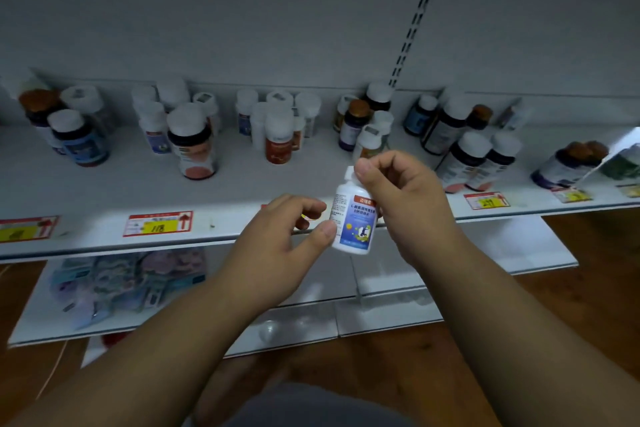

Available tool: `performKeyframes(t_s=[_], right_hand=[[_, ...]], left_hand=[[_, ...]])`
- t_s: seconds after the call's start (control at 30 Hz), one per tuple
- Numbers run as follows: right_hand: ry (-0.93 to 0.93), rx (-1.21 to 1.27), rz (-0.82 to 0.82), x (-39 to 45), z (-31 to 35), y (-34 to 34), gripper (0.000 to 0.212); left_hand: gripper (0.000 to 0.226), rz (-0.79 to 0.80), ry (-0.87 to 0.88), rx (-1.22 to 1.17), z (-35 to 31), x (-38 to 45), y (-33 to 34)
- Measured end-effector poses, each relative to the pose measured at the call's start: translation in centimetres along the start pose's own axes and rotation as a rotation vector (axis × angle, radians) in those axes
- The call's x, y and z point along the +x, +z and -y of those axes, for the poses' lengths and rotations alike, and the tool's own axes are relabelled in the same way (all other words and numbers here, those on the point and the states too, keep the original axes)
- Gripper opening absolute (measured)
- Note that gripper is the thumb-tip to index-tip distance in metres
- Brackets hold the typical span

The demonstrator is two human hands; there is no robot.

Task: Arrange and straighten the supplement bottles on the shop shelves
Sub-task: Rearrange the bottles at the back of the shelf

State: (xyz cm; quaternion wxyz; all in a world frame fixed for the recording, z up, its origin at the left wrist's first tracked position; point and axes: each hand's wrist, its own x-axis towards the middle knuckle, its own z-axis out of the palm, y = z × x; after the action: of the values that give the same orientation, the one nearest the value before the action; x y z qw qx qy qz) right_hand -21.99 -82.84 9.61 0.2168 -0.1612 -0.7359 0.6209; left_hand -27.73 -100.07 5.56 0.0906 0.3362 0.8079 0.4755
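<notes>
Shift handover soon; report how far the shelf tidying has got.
Done: little that shows; bottles on the shelf stand in loose clusters. In hand: the right hand pinches the white bottle by its cap, the left hand touching its side. Left: placing it and lining up the clusters.

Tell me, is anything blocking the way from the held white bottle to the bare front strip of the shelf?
Nothing visible does. The white bottle, pinched by the right hand, hangs just before the shelf.
</notes>
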Motion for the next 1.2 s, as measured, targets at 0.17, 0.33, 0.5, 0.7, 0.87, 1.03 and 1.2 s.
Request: performKeyframes(t_s=[0.17,0.33,0.5,0.7,0.87,1.03,1.2], right_hand=[[0.015,-0.035,-0.027,0.2,-0.7,-6.2,0.024],[0.022,-0.062,-0.087,0.0,-1.0,-10.6,0.029],[0.051,-0.062,-0.146,-0.5,-1.5,-12.5,0.026],[0.078,-0.06,-0.156,-1.4,-1.8,-13.2,0.031],[0.102,-0.044,-0.085,-2.3,-2.0,-10.8,0.03],[0.046,-0.142,-0.013,-1.9,-2.0,-7.6,0.028],[0.036,-0.219,0.056,-1.9,-2.4,-4.9,0.029]], left_hand=[[0.048,0.019,0.036,-0.002,-3.4,1.3,5.6],[0.043,0.067,0.075,0.006,-5.8,2.6,9.2],[0.045,0.127,0.104,-0.005,-6.6,3.3,10.7],[0.042,0.142,0.104,-0.06,-7.3,2.7,11.3],[0.041,0.092,0.058,-0.048,-6.3,0.9,9.5],[0.035,0.029,-0.051,0.004,-3.8,-1.4,6.9],[0.046,-0.042,-0.106,0.044,-2.0,-3.2,4.8]])
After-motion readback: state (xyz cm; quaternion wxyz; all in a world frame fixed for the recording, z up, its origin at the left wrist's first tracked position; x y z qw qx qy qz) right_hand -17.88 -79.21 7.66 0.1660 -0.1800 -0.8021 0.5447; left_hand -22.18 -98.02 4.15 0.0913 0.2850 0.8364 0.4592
